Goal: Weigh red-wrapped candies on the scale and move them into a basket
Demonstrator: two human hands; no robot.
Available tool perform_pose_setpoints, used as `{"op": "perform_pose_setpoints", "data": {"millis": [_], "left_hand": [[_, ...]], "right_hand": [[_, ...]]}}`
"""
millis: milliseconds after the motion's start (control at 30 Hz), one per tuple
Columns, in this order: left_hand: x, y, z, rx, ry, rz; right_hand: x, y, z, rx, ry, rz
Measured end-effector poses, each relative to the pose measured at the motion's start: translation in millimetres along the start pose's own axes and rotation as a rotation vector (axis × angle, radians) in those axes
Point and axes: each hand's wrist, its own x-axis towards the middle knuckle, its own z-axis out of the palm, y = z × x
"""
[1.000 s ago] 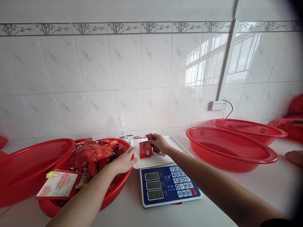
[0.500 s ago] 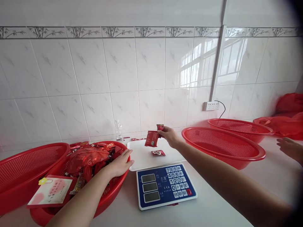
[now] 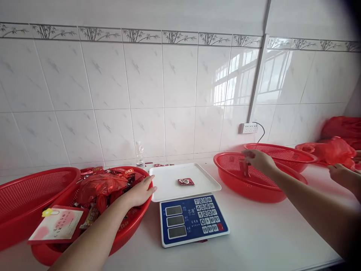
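Note:
My left hand [image 3: 140, 192] lies with outstretched fingers on the rim of a red basket [image 3: 132, 224]. Inside that basket are a red plastic bag [image 3: 103, 187], wrapped snacks and a pink-and-white card [image 3: 58, 224]. Over the front red basket [image 3: 254, 188] on the right, my right hand [image 3: 261, 161] is closed and slightly blurred. A small red snack packet [image 3: 244, 168] hangs at its fingertips; whether a second one is with it I cannot tell. One red-and-white packet [image 3: 185, 182] lies on the white pan [image 3: 166, 188] of the scale [image 3: 194, 222].
Another red basket [image 3: 39, 184] stands at far left, and one more [image 3: 304, 157] behind the right basket. A clear bottle [image 3: 139, 154] is near the wall. At far right, another person's hand [image 3: 345, 177] is by red plastic bags [image 3: 335, 150]. A socket strip [image 3: 248, 128] is on the wall.
My right hand has moved right, from above the scale pan to over the right basket, carrying red packets. My left hand stays on the basket rim. The other person's hand nears the red bags.

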Motion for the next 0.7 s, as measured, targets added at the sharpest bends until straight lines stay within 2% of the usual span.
{"op": "perform_pose_setpoints", "data": {"millis": [67, 133, 200, 300, 367, 433, 500, 567, 700], "left_hand": [[3, -3, -4.8, 0.016, 0.071, -0.044], [4, -6, -10.5, 0.073, 0.136, -0.113], [2, -9, -15.4, 0.187, 0.176, -0.169], [-6, -8, -19.7, 0.377, 0.172, -0.261], [-11, -6, -20.4, 0.444, 0.145, -0.319], [-15, -3, -19.9, 0.471, 0.099, -0.329], [-17, 0, -18.7, 0.495, 0.029, -0.311], [-16, 3, -17.0, 0.533, -0.038, -0.285], [-13, 4, -13.2, 0.588, -0.065, -0.250]], "right_hand": [[-5, 3, 8, -0.078, -0.059, 0.005], [-13, -8, 27, -0.108, -0.144, -0.043], [-27, -30, 50, -0.078, -0.267, -0.161], [-54, -76, 80, 0.004, -0.497, -0.370], [-72, -106, 92, 0.031, -0.704, -0.522], [-87, -128, 99, 0.047, -0.845, -0.581], [-96, -142, 104, 0.051, -0.883, -0.587], [-101, -147, 108, 0.037, -0.844, -0.567], [-93, -135, 105, 0.014, -0.738, -0.501]]}}
